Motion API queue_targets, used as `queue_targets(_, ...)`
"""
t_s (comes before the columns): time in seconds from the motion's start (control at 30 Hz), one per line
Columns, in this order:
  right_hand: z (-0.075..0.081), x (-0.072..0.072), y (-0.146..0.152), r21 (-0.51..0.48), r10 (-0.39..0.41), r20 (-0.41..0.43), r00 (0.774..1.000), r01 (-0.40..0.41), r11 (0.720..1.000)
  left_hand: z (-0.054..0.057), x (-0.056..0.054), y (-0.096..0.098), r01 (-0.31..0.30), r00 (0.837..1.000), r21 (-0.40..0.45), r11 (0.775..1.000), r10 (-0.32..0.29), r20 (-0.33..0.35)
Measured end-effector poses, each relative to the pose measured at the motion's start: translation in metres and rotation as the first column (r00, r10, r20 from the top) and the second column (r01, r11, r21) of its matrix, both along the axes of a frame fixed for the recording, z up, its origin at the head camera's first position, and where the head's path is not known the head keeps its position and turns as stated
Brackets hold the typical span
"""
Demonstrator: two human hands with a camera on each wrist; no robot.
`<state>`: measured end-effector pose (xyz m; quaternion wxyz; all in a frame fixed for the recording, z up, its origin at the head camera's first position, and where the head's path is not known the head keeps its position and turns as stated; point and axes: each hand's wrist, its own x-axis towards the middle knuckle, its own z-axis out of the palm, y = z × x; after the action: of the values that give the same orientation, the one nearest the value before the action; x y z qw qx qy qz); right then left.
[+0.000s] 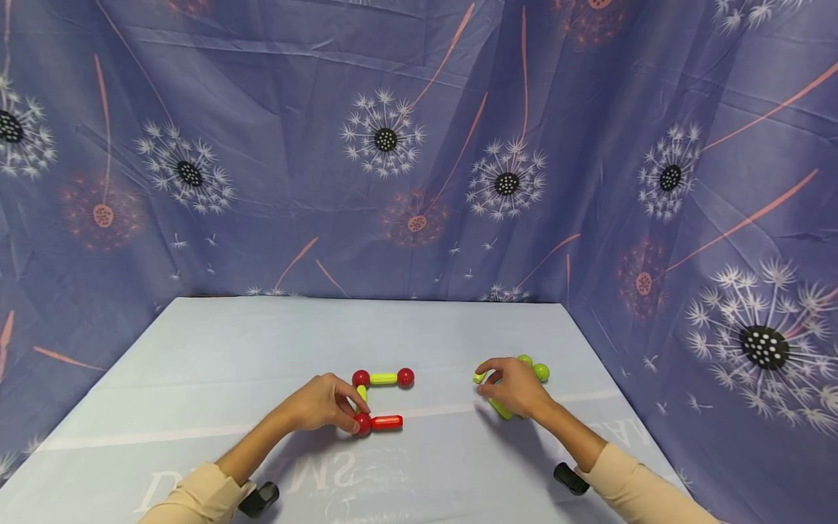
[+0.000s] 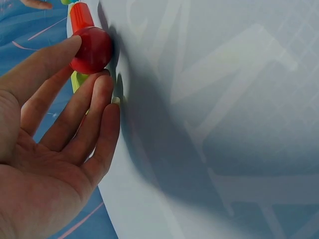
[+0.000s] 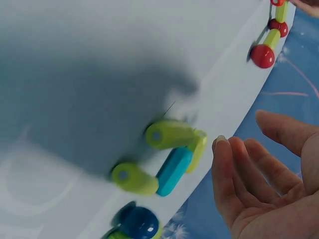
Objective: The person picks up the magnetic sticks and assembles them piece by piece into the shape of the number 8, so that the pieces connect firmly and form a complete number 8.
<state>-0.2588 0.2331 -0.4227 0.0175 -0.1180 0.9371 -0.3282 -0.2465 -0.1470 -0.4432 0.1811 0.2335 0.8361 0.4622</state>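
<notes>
My left hand pinches a glossy red ball between thumb and fingers, at the near corner of a chain on the table. From that ball a red stick points right. A yellow-green stick runs back to a second red ball, and another yellow-green stick leads to a third red ball. Over loose pieces on the right, my right hand holds nothing, thumb apart from loosely bent fingers. Near it lie yellow-green sticks and a teal stick.
Two green balls sit just beyond my right hand, and a blue ball shows in the right wrist view. A pale cloth with printed letters covers the table. Blue dandelion-print curtains hang behind it and along the sides.
</notes>
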Motion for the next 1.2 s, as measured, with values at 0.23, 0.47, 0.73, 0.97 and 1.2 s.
queue_targets(0.23,-0.004,0.003,0.012,0.023,-0.041,-0.018,0.999,0.042,0.999,-0.002,-0.001,-0.001,-0.004,1.0,-0.002,1.0,0.004,-0.004)
queue_targets(0.47,-0.009,0.003,0.025,0.026,-0.059,-0.024,0.998,0.059,0.998,-0.002,-0.002,0.001,-0.015,1.0,-0.003,1.0,0.015,0.004)
queue_targets(0.73,-0.01,-0.003,0.046,0.047,-0.138,-0.096,0.986,0.143,0.989,-0.002,-0.001,0.003,-0.027,1.0,-0.003,1.0,0.027,0.011)
queue_targets(0.97,-0.005,-0.006,0.063,0.053,-0.196,-0.131,0.972,0.204,0.978,-0.001,-0.001,0.003,-0.025,1.0,0.002,1.0,0.025,0.013)
queue_targets(1.2,-0.008,-0.006,0.078,0.081,-0.22,-0.129,0.967,0.232,0.969,-0.001,0.0,0.002,-0.026,0.999,0.01,1.0,0.026,0.022)
